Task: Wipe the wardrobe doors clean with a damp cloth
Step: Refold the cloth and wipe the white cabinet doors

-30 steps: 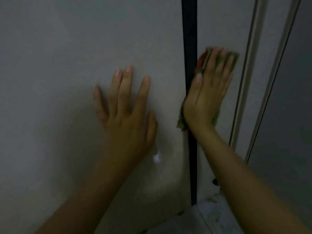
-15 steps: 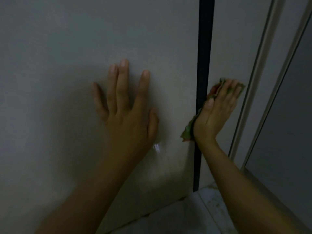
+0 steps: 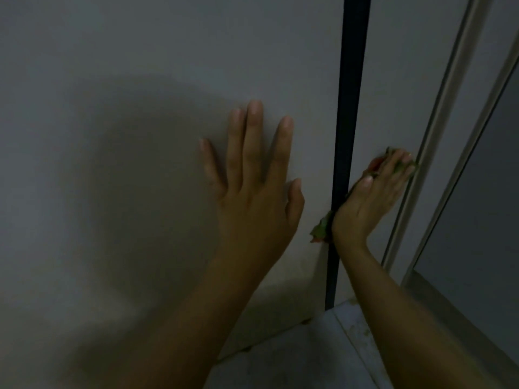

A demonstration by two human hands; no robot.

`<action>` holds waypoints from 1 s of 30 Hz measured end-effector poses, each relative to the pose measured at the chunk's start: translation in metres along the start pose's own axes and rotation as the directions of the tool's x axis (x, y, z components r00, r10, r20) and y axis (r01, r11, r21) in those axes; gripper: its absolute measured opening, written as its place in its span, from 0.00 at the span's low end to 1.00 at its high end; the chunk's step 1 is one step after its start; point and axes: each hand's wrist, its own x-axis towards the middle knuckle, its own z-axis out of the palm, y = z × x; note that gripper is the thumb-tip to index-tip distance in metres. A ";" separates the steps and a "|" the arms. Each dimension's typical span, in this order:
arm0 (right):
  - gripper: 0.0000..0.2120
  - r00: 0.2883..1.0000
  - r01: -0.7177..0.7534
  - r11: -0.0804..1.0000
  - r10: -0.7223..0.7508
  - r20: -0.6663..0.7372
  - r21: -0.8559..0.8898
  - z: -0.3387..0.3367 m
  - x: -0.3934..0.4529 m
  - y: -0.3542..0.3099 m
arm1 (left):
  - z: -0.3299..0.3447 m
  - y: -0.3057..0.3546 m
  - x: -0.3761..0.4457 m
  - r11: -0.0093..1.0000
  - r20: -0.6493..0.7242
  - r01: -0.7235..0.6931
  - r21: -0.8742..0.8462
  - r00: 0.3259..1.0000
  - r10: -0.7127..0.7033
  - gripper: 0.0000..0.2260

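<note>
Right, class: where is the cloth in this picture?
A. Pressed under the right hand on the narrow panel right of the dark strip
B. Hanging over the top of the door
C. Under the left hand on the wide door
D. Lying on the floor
A: the green cloth shows beneath the right hand, flat on the narrow panel beside the dark strip; the left hand is bare.

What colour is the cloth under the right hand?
Green with red patches, seen in the head view: cloth under the right hand.
</note>
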 end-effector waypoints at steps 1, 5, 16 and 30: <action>0.35 0.999 -0.047 0.999 0.047 -0.013 -0.001 0.002 -0.006 0.008 | 0.000 -0.001 -0.001 1.000 0.002 -0.008 0.007 1.000 0.008 0.29; 0.39 0.963 -0.269 0.960 0.270 -0.011 0.076 0.004 -0.038 0.036 | -0.005 -0.007 -0.009 1.000 0.011 -0.013 0.008 1.000 0.013 0.27; 0.26 0.736 0.672 0.715 -0.618 0.277 -0.190 0.033 -0.103 -0.065 | -0.049 -0.063 -0.033 0.997 -0.015 0.034 0.062 0.999 -0.033 0.25; 0.25 0.343 0.939 0.335 -0.906 0.247 -0.074 0.040 -0.048 -0.182 | -0.094 -0.160 -0.084 0.992 0.015 0.061 0.113 0.998 -0.063 0.26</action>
